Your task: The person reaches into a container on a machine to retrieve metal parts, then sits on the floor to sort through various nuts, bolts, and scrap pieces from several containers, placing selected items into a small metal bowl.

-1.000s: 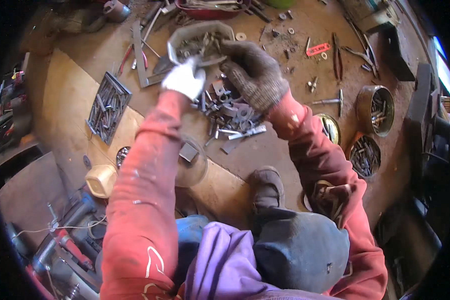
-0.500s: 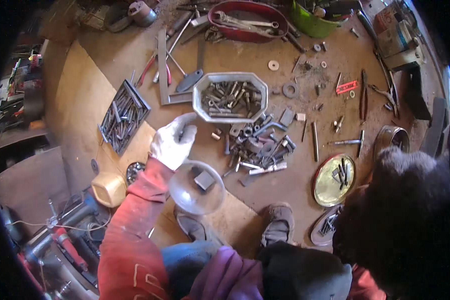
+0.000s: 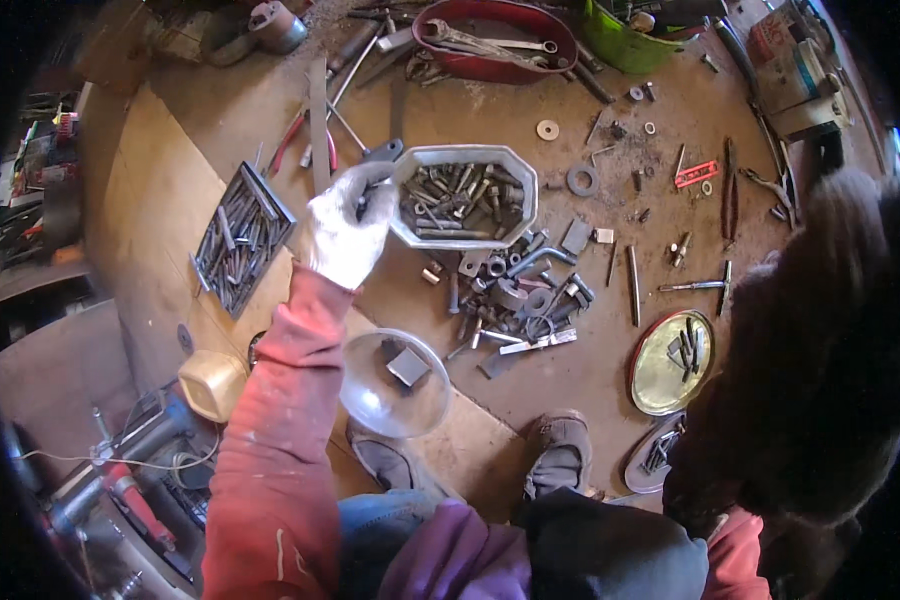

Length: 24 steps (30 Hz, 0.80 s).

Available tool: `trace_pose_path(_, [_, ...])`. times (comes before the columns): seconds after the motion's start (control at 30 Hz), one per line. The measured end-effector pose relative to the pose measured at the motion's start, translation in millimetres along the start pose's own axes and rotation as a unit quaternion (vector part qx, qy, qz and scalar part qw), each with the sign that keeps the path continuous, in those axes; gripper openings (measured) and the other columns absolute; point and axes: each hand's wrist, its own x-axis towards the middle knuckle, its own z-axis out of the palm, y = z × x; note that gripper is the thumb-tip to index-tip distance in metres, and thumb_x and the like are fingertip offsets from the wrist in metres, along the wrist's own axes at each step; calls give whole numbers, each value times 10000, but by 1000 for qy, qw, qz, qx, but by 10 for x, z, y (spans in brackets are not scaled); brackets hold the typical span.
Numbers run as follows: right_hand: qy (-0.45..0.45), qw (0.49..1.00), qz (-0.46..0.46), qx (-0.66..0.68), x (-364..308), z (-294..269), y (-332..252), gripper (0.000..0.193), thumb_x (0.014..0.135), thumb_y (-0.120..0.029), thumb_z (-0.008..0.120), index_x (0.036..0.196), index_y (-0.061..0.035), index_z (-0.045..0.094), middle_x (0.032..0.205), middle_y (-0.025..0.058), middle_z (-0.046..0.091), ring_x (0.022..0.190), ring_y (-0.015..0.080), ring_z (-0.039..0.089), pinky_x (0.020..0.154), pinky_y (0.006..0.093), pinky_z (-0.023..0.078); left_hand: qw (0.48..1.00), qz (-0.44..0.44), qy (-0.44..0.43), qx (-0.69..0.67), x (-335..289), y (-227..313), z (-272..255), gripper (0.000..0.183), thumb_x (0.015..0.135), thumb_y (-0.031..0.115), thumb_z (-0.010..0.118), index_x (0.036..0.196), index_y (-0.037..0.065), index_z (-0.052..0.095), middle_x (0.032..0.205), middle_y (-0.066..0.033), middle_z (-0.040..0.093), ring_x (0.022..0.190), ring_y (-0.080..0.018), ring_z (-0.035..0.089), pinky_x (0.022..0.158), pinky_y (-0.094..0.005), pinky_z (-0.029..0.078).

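Note:
My left hand (image 3: 348, 225), in a whitish glove and red sleeve, is at the left edge of an octagonal metal box (image 3: 454, 240) full of bolts. Its fingers curl in toward the thumb; whatever lies between them, if anything, is hidden. Behind the hand a flat metal bar (image 3: 319, 120) stands out, partly covered, beside a grey-handled tool (image 3: 383, 150). Right of and below the hand, a heap of nuts, bolts and washers (image 3: 515, 295) lies against the box. My right hand is out of sight; only a red sleeve (image 3: 738, 560) shows at lower right.
A tray of metal rods (image 3: 240, 240) lies left. A clear round lid (image 3: 395, 400) holding a metal block is near my shoes (image 3: 560, 455). Right are a yellow round lid (image 3: 655, 385) and a large dark furry shape (image 3: 820, 370). A red tub of wrenches (image 3: 495, 65) stands behind.
My left hand has moved up and away from me, beside the box's left edge. The dark shape at right has shifted upward, covering more of the far right.

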Motion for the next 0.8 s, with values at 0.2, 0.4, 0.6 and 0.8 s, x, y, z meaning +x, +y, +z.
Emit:
trace_pose_path(0.2, [91, 992, -20, 85, 312, -566, -455, 241, 930, -101, 600, 1154, -12, 616, 953, 118, 688, 673, 163, 615, 579, 259, 487, 998, 51, -41, -2, 194, -18, 181, 247, 934, 120, 688, 1156, 12, 703, 957, -83, 740, 859, -94, 642, 786, -273, 534])
trace_pose_path(0.4, [239, 903, 81, 349, 927, -346, -68, 222, 929, -29, 649, 1147, 6, 624, 895, 143, 708, 623, 116, 603, 498, 243, 455, 943, 135, -163, 256, 360, 230, 382, 320, 904, 321, 642, 1090, 71, 715, 1026, -174, 714, 939, -363, 684, 861, -432, 533])
trace_pose_path(0.6, [158, 948, 173, 215, 453, 421, 861, 170, 907, -34, 692, 1077, -19, 684, 970, 106, 709, 887, 229, 681, 813, 334, 531, 898, 90, -114, 415, 459, 85, 479, 238, 924, 298, 586, 999, 93, 682, 963, -185, 690, 930, -396, 663, 833, -490, 519])
trace_pose_path(0.8, [127, 991, 50, 8, 178, 761, 1119, 161, 921, -32, 662, 1082, -24, 669, 911, 117, 697, 784, 233, 676, 730, 341, 537, 897, 194, -200, 342, 109, 97, 219, 280, 871, 374, 694, 995, 124, 697, 957, -123, 695, 900, -341, 679, 776, -464, 534])
